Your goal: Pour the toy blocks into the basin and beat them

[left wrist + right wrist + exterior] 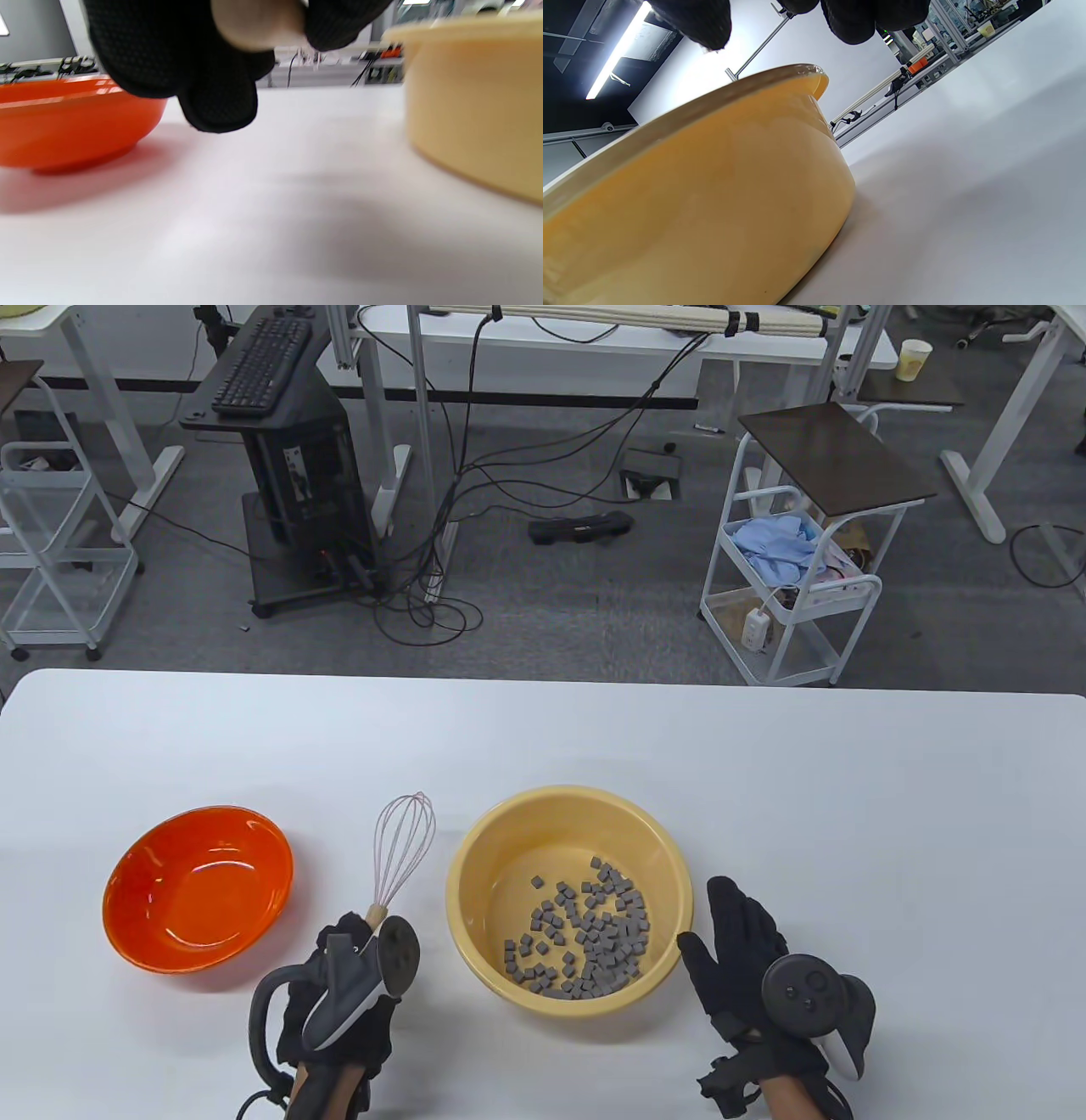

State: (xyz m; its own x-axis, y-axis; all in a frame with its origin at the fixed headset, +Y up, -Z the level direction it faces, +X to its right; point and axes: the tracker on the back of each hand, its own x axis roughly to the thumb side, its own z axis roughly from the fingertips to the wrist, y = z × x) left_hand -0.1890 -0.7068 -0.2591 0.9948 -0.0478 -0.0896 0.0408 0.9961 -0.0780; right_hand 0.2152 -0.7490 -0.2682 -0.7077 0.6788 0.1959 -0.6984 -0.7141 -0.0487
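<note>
A yellow basin (475, 848) stands on the white table and holds several small grey toy blocks (585, 933) in its near right part. Its outer wall (712, 190) fills the right wrist view and shows at the right of the left wrist view (475, 118). An empty orange bowl (199, 886) sits to its left, also at the left (63, 123) of the left wrist view. My left hand (344, 976) grips the wooden handle (258, 21) of a pink wire whisk (405, 844) between bowl and basin. My right hand (738, 950) lies open beside the basin's right rim, fingers straight.
The white table (764, 780) extends far behind the basin. Beyond its far edge are a white cart (793, 560), a black computer stand with keyboard (271, 407) and floor cables.
</note>
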